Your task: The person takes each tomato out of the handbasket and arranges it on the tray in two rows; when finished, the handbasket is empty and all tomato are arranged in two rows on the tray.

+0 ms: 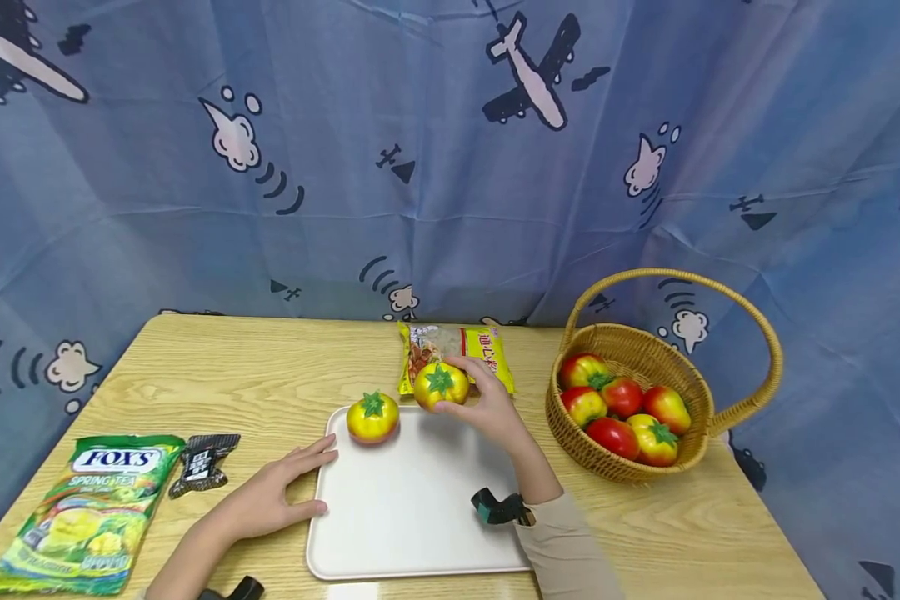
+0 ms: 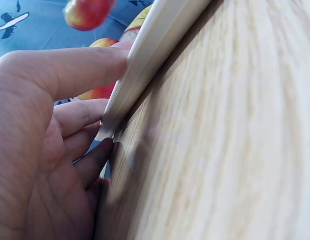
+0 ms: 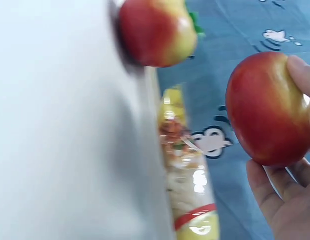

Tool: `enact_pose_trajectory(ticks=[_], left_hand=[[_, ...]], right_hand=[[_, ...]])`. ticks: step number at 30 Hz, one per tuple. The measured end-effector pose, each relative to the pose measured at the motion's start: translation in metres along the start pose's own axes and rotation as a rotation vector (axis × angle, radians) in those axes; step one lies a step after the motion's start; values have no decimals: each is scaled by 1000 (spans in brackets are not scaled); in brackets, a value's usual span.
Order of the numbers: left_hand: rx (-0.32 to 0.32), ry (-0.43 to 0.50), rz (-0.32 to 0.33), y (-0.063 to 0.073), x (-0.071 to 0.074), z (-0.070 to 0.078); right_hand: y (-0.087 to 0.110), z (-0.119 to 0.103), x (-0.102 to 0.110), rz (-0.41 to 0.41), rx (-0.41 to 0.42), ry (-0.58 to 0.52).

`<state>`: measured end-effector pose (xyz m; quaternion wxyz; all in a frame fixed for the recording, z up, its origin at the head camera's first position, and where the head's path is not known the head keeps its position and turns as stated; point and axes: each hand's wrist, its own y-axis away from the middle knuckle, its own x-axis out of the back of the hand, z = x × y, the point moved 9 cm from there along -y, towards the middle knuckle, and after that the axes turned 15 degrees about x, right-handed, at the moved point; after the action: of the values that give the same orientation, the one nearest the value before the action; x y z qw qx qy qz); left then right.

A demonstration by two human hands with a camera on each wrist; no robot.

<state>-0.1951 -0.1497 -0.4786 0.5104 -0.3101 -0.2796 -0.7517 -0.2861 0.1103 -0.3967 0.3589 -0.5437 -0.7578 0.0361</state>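
My right hand (image 1: 495, 410) grips a yellow-and-red toy tomato (image 1: 440, 386) with a green star-shaped top. It is held above the far edge of a white rectangular tray (image 1: 412, 508); from the right wrist view, its red underside (image 3: 267, 112) shows between thumb and fingers. Another toy tomato (image 1: 372, 418) sits in the tray's far left corner. At the tray's left side, my left hand (image 1: 273, 496) has its fingers stretched out, with thumb and fingertips against the tray's rim (image 2: 144, 55).
A wicker basket (image 1: 567, 433) with a tall handle holds several red and yellow toy fruits at the right. Behind the tray lies a yellow food packet (image 1: 498, 358). Left are a green candy bag (image 1: 82, 517) and a small black packet (image 1: 202, 462). A blue curtain (image 1: 345, 167) hangs behind the table.
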Motion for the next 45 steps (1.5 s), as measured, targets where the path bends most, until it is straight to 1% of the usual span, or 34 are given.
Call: enact_pose_trajectory(ticks=[8,15,18,23,30,42,45], left_hand=[[0,8,-2,1,0,0],[-4,10,6,1,1,1],[-9,9,7,1,0,1],[-14,-1,8,1,0,2],[-7,-8,24,1,2,1],[-2,-16,27,2,2,1],[-5,-11,25,1,2,1]], right_hand=[[6,20,-23,-61,-57,-7],[11,33,-33,-117,-99,38],[13,37,-36,-132,-112,40],[15,39,-41,-151,-102,23],[16,34,-51,-191,-73,16],[18,33,-54,-237,-109,25],[18,32,-54,-248,-107,26]])
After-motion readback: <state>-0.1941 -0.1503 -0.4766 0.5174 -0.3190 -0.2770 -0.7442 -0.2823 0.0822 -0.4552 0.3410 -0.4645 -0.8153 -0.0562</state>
